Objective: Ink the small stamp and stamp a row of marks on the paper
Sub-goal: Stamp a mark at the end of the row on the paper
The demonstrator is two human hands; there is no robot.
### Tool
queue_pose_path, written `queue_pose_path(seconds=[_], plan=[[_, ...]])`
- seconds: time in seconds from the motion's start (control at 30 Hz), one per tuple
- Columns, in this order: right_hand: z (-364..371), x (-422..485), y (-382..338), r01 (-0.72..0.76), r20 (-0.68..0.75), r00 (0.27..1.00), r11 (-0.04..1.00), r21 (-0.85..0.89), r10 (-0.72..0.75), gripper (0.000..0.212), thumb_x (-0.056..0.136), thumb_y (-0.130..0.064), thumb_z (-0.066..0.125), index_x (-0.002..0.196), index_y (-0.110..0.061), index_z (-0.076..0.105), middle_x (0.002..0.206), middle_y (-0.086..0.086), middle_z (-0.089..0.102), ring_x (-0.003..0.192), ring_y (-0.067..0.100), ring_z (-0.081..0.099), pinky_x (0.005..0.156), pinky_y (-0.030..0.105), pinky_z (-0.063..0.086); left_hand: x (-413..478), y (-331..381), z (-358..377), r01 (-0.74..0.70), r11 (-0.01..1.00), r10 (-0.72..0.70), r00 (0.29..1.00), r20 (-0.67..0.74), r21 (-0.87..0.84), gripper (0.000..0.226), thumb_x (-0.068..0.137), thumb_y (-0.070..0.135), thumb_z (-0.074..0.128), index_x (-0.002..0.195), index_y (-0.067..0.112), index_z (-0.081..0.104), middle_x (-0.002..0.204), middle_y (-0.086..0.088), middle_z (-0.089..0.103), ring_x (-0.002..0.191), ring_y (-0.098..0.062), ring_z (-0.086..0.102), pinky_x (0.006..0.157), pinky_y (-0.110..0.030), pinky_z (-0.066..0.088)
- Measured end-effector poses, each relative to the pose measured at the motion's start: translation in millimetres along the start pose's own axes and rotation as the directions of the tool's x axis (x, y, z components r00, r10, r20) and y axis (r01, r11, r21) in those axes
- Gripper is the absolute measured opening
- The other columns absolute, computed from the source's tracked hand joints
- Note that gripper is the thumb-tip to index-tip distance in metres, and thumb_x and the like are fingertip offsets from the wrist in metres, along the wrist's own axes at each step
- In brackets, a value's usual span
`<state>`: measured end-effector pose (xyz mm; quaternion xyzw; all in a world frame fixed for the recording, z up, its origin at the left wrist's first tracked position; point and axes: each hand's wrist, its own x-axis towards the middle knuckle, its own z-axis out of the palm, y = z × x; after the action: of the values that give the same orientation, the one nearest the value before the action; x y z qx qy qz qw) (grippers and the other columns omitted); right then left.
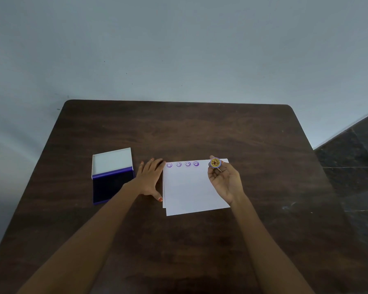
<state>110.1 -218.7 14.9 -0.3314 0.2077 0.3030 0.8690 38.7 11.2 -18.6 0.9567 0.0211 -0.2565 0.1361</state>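
Pale wall (179, 49) fills the far half of the view; dark tiled floor (353, 166) shows at the right. Dark wooden table (189, 128) stands with its far edge against the wall, rounded far corners; its far half is bare, likewise the near strip between the two forearms. Ink pad case (112, 176) lies open on the left part of the table: white lid (112, 160) folded back toward the wall with nothing in it, the near tray filled by the dark blue-violet ink pad (108, 185). The left forearm crosses the tray's near right corner, hiding part of it. Paper (191, 189), a small stack of white sheets slightly fanned at the left and near edges, lies right of centre, well inside all table edges. Left hand (150, 179) is flat on the table, palm down, fingers spread, between case and paper; the thumb tip touches the paper's left edge and the fingertips reach the far left corner. Right hand (224, 179) is raised over the paper's right side, palm turned up, thumb and fingers pinching the small stamp (215, 162), which is tilted so its round yellowish face, inked dark, points at the camera. Four purple smiley marks (182, 164) run in a row along the paper's far edge from the left corner; blank paper remains between the last mark and the stamp.
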Motion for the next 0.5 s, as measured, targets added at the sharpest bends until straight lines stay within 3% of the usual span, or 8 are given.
queue_pose_path(seconds=[0.23,0.33,0.5], plan=[[-4.2,3.2,0.5,-0.036,0.036,0.999,0.999,0.028,0.035,0.023,0.086,-0.008,0.044,0.101,0.002,0.06,0.085,0.008,0.066,0.073,0.014,0.059,0.061,0.021,0.056,-0.8,1.7,-2.9,0.008,1.0,-0.008,1.0,0.015,0.007,0.117,0.066,0.04,0.077,0.143,0.015,-0.007,0.155,-0.007,-0.011,0.141,-0.029,-0.014,0.113,-0.052,-0.008],[-6.9,4.9,-0.5,-0.032,0.043,0.999,0.999,0.005,0.032,0.028,0.087,-0.008,0.043,0.086,-0.003,0.07,0.079,0.007,0.072,0.074,0.015,0.06,0.061,0.021,0.057,-1.0,3.2,-5.1,0.011,1.0,-0.011,0.999,0.033,0.009,0.117,0.066,0.04,0.077,0.143,0.015,-0.008,0.154,-0.007,-0.012,0.14,-0.03,-0.015,0.113,-0.052,-0.008],[-6.2,11.1,-5.8,0.111,-0.017,0.993,0.959,-0.26,-0.12,0.026,0.091,-0.006,0.042,0.081,-0.01,0.066,0.081,0.006,0.068,0.081,0.017,0.061,0.064,0.017,0.056,-1.7,7.0,-8.4,0.027,1.0,-0.027,0.998,0.053,0.01,0.116,0.067,0.037,0.076,0.142,0.015,-0.009,0.154,-0.008,-0.013,0.14,-0.031,-0.015,0.114,-0.053,-0.006]])
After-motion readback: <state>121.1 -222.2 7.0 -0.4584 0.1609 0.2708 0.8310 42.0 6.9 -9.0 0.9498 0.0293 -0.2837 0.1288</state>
